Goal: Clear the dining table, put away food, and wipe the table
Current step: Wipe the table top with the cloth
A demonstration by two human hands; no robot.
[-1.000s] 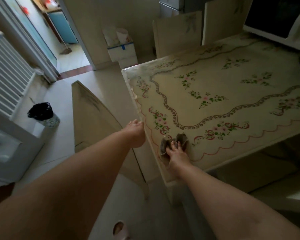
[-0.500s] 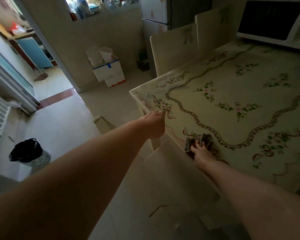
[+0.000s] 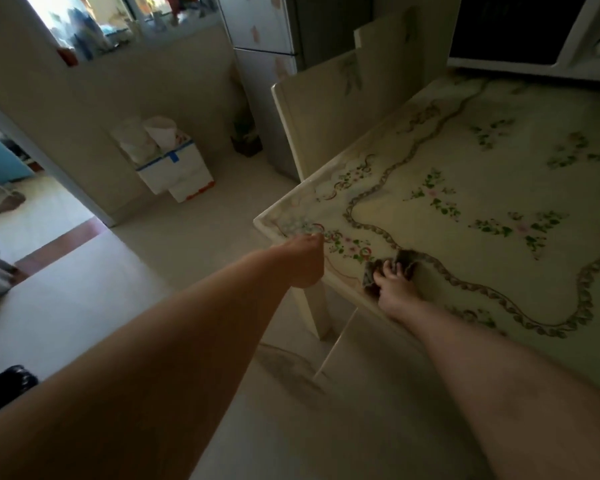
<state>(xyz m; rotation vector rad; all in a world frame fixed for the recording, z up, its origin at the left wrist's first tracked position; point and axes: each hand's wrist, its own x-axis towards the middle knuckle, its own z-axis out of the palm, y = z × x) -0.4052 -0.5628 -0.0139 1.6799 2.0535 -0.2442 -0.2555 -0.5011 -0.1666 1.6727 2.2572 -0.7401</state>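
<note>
The dining table (image 3: 482,188) has a cream top printed with flowers and ribbon borders. My right hand (image 3: 397,292) presses a small dark cloth (image 3: 404,259) flat on the tabletop near its left edge. My left hand (image 3: 303,261) sits just off that left edge, fingers curled and cupped under the rim beside the cloth; what it holds, if anything, is hidden. No dishes or food show on the visible part of the table.
A microwave (image 3: 534,32) stands at the table's far end. Cream chair backs (image 3: 329,112) line the far side, another chair (image 3: 368,344) is tucked at the near edge. A fridge (image 3: 267,64), white boxes (image 3: 177,168) and a black bin (image 3: 7,382) stand around the floor.
My view has swung and moved along the table. My right hand has slid the cloth further along the left edge, and my left hand has followed beside it at the rim.
</note>
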